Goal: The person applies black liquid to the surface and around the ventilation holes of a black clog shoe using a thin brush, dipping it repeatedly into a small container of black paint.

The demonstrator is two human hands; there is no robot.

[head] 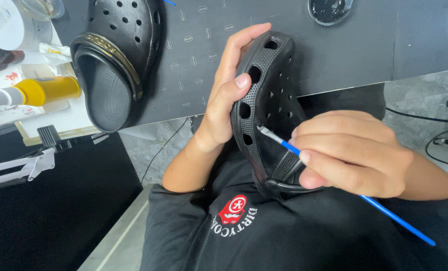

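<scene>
- Left hand (223, 108) clasps a black clog (269, 100) by its side, held upright over the lap.
- Right hand (352, 153) pinches a blue brush (289, 146), bristles touching the clog.
- Second clog (116, 60) lies far left on the dark table (384, 45).

Near the middle, a clog (269, 100) tilted on edge, gripped at its left side by the left hand (224, 100). To its right, the right hand (349, 155) with a brush (334, 180), bristles touching the clog's side. Far left on the mat (204, 55), a second clog (113, 60); left of that, a bottle (38, 91) lying on its side. Far right, a dish (329, 10).
</scene>
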